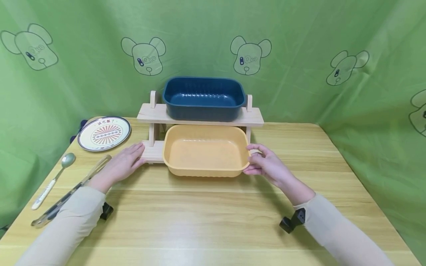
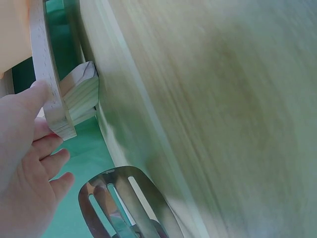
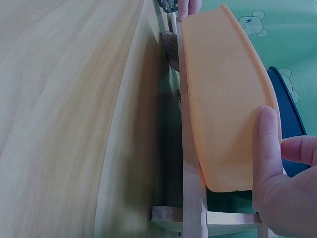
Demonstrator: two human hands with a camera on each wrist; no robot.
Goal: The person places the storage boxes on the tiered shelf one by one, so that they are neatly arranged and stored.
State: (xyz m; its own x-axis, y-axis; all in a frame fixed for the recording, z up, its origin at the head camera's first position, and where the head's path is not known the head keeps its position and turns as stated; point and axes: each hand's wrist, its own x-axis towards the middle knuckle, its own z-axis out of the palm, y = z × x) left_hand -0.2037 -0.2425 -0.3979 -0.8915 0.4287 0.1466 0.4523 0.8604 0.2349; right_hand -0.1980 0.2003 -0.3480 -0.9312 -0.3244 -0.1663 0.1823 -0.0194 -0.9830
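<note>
A two-tier wooden rack (image 1: 154, 152) stands at the back of the table. On its lower board sits a yellow plastic basin (image 1: 206, 172), its front jutting past the board's edge. My left hand (image 1: 121, 166) holds the left end of the lower board, thumb on the front edge and the other fingers around the end in the left wrist view. With my right hand (image 1: 267, 164) I pinch the basin's right end; the right wrist view has the thumb on its outer wall and a finger over the rim. A dark blue basin (image 1: 203, 112) rests on the upper board.
A patterned plate (image 1: 104, 133) lies left of the rack. Nearer the table's left edge are a spoon (image 1: 50, 190) with a white handle and a slotted metal turner (image 2: 126, 198), partly under my left forearm. A green curtain (image 1: 199, 37) hangs close behind the table.
</note>
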